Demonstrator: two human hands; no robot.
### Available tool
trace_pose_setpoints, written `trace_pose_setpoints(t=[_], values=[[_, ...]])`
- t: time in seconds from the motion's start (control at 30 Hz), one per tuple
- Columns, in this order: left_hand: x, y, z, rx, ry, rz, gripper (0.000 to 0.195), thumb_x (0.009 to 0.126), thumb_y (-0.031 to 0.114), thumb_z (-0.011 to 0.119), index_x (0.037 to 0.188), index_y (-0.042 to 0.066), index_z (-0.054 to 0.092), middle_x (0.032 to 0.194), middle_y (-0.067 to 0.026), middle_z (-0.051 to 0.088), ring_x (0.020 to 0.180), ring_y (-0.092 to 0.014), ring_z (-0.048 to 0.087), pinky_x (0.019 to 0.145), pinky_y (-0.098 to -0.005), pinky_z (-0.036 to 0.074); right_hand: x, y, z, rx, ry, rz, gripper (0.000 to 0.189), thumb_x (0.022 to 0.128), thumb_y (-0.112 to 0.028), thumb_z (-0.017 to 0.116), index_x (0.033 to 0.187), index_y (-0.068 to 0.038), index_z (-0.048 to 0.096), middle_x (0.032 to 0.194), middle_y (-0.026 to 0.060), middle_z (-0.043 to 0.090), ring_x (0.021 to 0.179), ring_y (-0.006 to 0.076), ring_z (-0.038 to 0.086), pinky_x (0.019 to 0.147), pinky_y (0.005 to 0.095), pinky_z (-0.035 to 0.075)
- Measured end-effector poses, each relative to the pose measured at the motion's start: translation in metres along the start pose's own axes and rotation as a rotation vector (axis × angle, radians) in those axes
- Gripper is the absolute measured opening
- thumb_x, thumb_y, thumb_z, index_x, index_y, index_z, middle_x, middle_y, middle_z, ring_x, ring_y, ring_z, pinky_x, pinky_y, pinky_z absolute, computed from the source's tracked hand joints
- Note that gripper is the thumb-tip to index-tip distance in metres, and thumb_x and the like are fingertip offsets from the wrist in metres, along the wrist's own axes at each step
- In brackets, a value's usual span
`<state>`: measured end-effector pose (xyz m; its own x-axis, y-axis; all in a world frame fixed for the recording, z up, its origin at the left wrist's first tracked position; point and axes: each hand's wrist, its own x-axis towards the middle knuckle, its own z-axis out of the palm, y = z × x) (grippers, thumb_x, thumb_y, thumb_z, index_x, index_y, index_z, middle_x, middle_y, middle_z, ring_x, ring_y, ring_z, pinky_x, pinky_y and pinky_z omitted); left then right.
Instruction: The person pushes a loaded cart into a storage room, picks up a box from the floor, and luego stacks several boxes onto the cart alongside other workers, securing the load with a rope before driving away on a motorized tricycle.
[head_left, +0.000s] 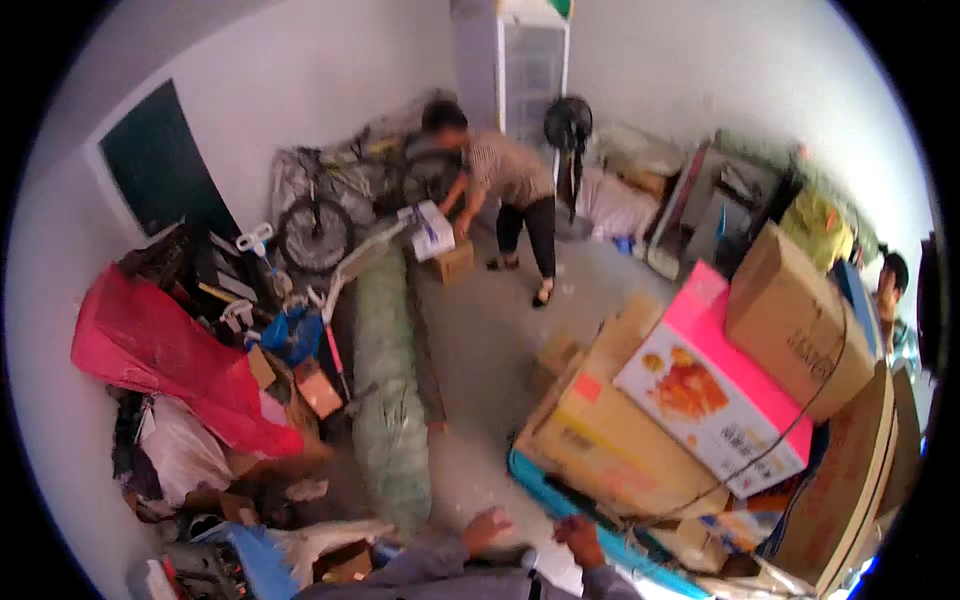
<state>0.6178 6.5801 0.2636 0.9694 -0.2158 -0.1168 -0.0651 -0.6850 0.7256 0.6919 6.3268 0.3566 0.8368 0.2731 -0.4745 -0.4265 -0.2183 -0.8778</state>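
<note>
My left hand (487, 529) is low in the middle of the view, over the floor, with its fingers slightly apart and nothing seen in it. Close to the turquoise rim (551, 501) of a loaded cart is my right hand (580, 538). Its fingers look bent, and blur hides whether they touch anything. Piled on the cart are a tan cardboard box (607, 442), a pink and white printed carton (697, 382) and a taller brown box (799, 322). A dark cord (814, 409) runs across the stack.
A person (510, 176) bends over a white carton (433, 229) and a small brown box (453, 261). Another person (892, 300) stands at the right edge. Left of the floor lies a long green wrapped roll (386, 390). Bicycles (315, 229), a fan (568, 124) and a glass-door cooler (532, 71) stand behind.
</note>
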Motion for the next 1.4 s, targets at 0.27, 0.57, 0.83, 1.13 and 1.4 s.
trace_pose_setpoints(t=[0.27, 0.57, 0.83, 1.13, 1.4], values=[[0.074, 0.183, -0.041, -0.900, -0.215, -0.125, 0.053, 0.091, 0.028, 0.069, 0.128, -0.006, 0.053, 0.112, -0.0107, 0.065, 0.102, -0.019, 0.062, 0.090, -0.0336, 0.049, -0.055, -0.014, -0.078, 0.053, 0.161, -0.106, 0.015, 0.083, -0.010, 0.069, 0.088, 0.002, 0.061, 0.074, 0.0095, 0.066, 0.063, 0.0164, 0.063, 0.056, 0.0305, 0.051], [0.138, 0.348, -0.075, -1.000, -0.047, 0.071, 0.046, 0.094, 0.013, 0.064, 0.134, -0.005, 0.047, 0.127, -0.0136, 0.059, 0.115, -0.021, 0.059, 0.096, -0.0310, 0.048, -0.093, -0.067, -0.217, -0.145, 0.354, -0.242, 0.026, 0.086, -0.018, 0.072, 0.097, 0.002, 0.059, 0.083, 0.0083, 0.064, 0.076, 0.0150, 0.059, 0.066, 0.0320, 0.048], [0.144, 0.321, -0.035, -1.012, -0.189, 0.093, 0.043, 0.097, 0.010, 0.062, 0.134, -0.004, 0.047, 0.127, -0.0142, 0.058, 0.117, -0.020, 0.058, 0.098, -0.0325, 0.048, -0.127, -0.085, -0.238, -0.094, 0.691, -0.368, 0.021, 0.087, -0.009, 0.064, 0.105, 0.001, 0.062, 0.087, 0.0066, 0.067, 0.080, 0.0118, 0.061, 0.072, 0.0270, 0.050], [0.121, 0.294, -0.016, -0.963, -0.418, 0.081, 0.036, 0.095, 0.013, 0.065, 0.126, -0.002, 0.054, 0.118, -0.0058, 0.060, 0.108, -0.013, 0.057, 0.092, -0.0293, 0.048, -0.116, -0.140, -0.208, -0.322, 1.119, -0.447, 0.037, 0.082, -0.020, 0.074, 0.109, 0.000, 0.057, 0.090, 0.0115, 0.065, 0.078, 0.0175, 0.061, 0.070, 0.0330, 0.051], [0.139, 0.309, -0.031, -0.944, -0.508, 0.116, 0.038, 0.091, 0.015, 0.069, 0.122, -0.004, 0.055, 0.113, -0.0085, 0.063, 0.102, -0.015, 0.060, 0.089, -0.0303, 0.050, -0.109, -0.180, -0.202, -0.661, 1.213, -0.418, 0.033, 0.079, -0.021, 0.072, 0.101, -0.003, 0.056, 0.097, 0.0200, 0.056, 0.095, 0.0422, 0.056, 0.076, 0.0512, 0.046]])
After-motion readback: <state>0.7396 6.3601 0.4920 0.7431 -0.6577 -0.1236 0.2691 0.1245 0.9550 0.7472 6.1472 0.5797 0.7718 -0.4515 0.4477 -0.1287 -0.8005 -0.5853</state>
